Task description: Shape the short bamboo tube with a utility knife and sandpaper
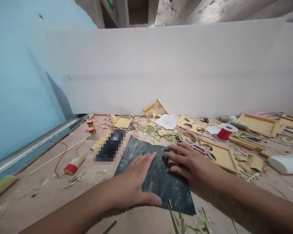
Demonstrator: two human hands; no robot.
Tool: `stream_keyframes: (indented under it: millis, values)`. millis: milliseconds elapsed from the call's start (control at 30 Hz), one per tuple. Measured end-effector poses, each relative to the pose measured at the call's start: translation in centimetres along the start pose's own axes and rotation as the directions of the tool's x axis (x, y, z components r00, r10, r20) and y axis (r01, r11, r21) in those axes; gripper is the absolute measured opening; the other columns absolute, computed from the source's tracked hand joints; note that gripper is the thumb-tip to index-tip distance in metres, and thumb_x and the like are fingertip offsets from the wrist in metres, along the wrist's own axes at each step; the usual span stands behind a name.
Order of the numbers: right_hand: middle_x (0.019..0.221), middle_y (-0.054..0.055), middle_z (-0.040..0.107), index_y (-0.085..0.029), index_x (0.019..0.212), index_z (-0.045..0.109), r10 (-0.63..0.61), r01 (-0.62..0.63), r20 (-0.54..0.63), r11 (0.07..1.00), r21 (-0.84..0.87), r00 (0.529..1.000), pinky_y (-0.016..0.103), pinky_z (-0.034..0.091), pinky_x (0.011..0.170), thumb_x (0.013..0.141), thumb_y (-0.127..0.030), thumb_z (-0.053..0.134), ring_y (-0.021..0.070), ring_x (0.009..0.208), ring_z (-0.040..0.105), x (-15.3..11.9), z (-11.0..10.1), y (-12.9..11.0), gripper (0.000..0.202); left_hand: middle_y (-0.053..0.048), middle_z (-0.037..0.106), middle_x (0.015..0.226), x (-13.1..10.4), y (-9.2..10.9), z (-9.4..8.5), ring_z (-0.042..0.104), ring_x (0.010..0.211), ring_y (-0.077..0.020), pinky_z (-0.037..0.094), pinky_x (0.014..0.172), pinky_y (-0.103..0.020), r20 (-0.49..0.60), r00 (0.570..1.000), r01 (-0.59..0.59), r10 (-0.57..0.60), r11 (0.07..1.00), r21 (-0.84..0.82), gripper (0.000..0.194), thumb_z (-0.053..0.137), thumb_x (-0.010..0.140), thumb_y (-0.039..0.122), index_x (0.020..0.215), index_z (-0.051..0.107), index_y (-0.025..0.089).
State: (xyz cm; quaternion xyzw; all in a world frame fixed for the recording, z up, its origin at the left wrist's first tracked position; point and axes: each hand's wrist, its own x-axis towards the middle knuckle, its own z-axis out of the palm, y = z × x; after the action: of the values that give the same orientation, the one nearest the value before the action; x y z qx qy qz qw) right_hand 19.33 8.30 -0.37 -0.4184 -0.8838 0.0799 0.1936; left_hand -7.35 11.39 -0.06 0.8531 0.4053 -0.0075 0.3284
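A black, scuffed sheet that looks like sandpaper [166, 195] lies on the work surface in front of me. My left hand [139, 178] rests flat on its left part, fingers stretched out and thumb spread. On the right part of the sheet, my right hand [185, 159] is wrapped round a short bamboo tube piece [173, 157], held against the sheet. The fingers cover much of that piece. Just beyond my right hand lie a roll of clear tape [188, 137] and a pink cutter [200, 149].
Bamboo tubes with red bands [74, 164] and red cords lie at left, near a pixelated dark patch [109, 146]. A red spool [226, 132], yellow cut-out trays [257, 125], a white roll [286, 164] and shavings [153, 133] spread out before a white panel [173, 71].
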Motion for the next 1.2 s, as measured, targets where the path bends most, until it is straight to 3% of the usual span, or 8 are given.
stream_keyframes:
  millis: [133,300,467,600,733,867,967,1200]
  values:
    - [0.147,0.008,0.063,-0.026,0.144,0.062,-0.213,0.181,0.218,0.971,0.158,0.953,0.049,0.029,0.127,0.106,-0.038,0.054,0.0269,0.141,0.051,-0.1,-1.1,-1.3,0.041,-0.016,0.011,0.175,0.1,-0.1,0.1,0.006,0.160,-0.0421,0.016,0.127,-0.061,-0.006,1.000,-0.031,0.031,0.999,-0.012,0.126,0.085,0.076,0.061,0.169,0.009,0.021]
    - [0.158,0.016,0.051,-0.023,0.145,0.061,0.060,-0.059,0.070,0.998,-0.014,0.996,0.058,0.043,0.114,0.107,-0.042,0.050,0.0356,0.143,0.048,-0.4,-1.0,-0.2,0.044,-0.014,0.011,0.175,-0.1,0.1,-0.1,0.007,0.159,-0.0420,0.017,0.126,-0.062,-0.031,0.999,-0.016,0.015,1.000,-0.021,0.120,0.083,0.079,0.059,0.169,0.011,0.024]
    - [0.147,0.010,0.062,-0.027,0.139,0.067,-0.196,0.180,0.143,0.977,0.116,0.970,0.049,0.040,0.120,0.103,-0.048,0.060,0.0287,0.136,0.054,-0.3,-0.3,0.0,0.042,-0.015,0.013,0.175,-0.1,0.2,-0.1,0.008,0.159,-0.0417,0.017,0.127,-0.061,-0.011,1.000,-0.001,0.001,1.000,-0.009,0.121,0.083,0.078,0.061,0.169,0.013,0.023]
    - [0.156,0.016,0.053,-0.025,0.142,0.065,0.035,-0.035,0.057,0.999,-0.004,0.998,0.057,0.045,0.113,0.102,-0.046,0.061,0.0361,0.139,0.051,-0.4,-0.4,0.7,0.046,-0.014,0.011,0.175,0.0,-0.1,0.1,0.006,0.159,-0.0437,0.018,0.125,-0.064,-0.041,0.998,-0.039,0.038,0.999,-0.018,0.119,0.081,0.080,0.062,0.169,0.011,0.026]
    - [0.160,0.013,0.049,-0.026,0.149,0.059,-0.065,0.044,0.203,0.993,0.105,0.977,0.059,0.033,0.123,0.098,-0.046,0.065,0.0370,0.149,0.041,-0.7,-1.4,-0.7,0.055,-0.015,0.013,0.175,0.0,-0.3,0.1,0.008,0.159,-0.0434,0.018,0.126,-0.063,-0.038,0.998,-0.051,0.050,0.999,-0.014,0.119,0.081,0.080,0.064,0.169,0.012,0.026]
    - [0.171,0.018,0.027,-0.022,0.163,0.038,0.036,-0.069,0.248,0.989,0.128,0.968,0.066,0.024,0.124,0.088,-0.059,0.072,0.0424,0.156,0.024,-1.0,-2.9,-0.5,0.090,-0.016,0.013,0.175,0.0,-0.2,-0.1,0.008,0.159,-0.0432,0.016,0.127,-0.063,-0.030,0.998,-0.055,0.055,0.998,-0.001,0.119,0.081,0.079,0.063,0.169,0.013,0.023]
    - [0.168,0.020,0.034,-0.019,0.163,0.036,0.138,-0.166,0.278,0.983,0.082,0.951,0.072,0.017,0.123,0.076,-0.073,0.078,0.0467,0.157,0.019,-1.2,-3.3,1.2,0.111,-0.016,0.011,0.175,-0.1,0.1,-0.3,0.008,0.159,-0.0429,0.017,0.126,-0.063,-0.014,0.999,-0.037,0.037,0.999,0.007,0.119,0.081,0.080,0.062,0.169,0.012,0.023]
    - [0.159,0.015,0.050,-0.024,0.159,0.045,0.077,-0.119,0.290,0.984,0.132,0.954,0.061,0.040,0.118,0.075,-0.061,0.084,0.0429,0.151,0.037,-1.8,-3.7,1.9,0.100,-0.015,0.010,0.175,-0.2,0.1,-0.3,0.007,0.159,-0.0437,0.017,0.126,-0.064,-0.016,0.999,-0.037,0.036,0.999,-0.007,0.119,0.081,0.079,0.064,0.169,0.012,0.026]
